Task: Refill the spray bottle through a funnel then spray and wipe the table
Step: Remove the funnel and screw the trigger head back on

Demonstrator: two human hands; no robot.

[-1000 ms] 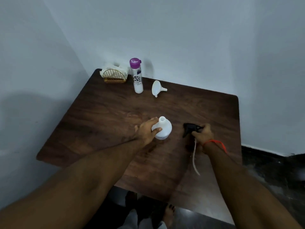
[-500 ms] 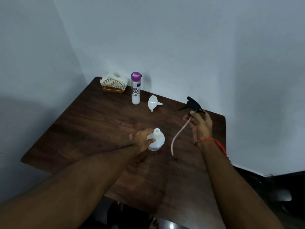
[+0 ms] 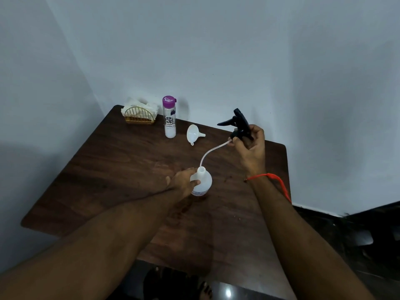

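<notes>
The spray bottle point(image 3: 201, 182) stands upright near the middle of the bench point(image 3: 112, 169), its neck open. The left hand point(image 3: 184, 184) is clenched round its shoulder from the nine o'clock side. It looks like thin translucent plastic, light and probably near empty, so it would tip easily and dent under a hard squeeze; a hold low on the round body, or round the stiff neck, seems the steadiest.

The right hand point(image 3: 251, 146) grasps the black trigger head point(image 3: 237, 124), held up in the air at about one o'clock from the bottle. Its dip tube point(image 3: 208, 153) hangs in a soft curve, with its tip just beside the neck. The tube is limp and likely wet, so the rigid collar is the place to take hold.

Count: one spray bottle, one trigger head, one white funnel point(image 3: 193, 134) lying on its side at twelve o'clock, one purple-capped refill bottle point(image 3: 170, 118) upright at eleven, and one gold wire holder of napkins point(image 3: 139, 114) in the far corner.
</notes>
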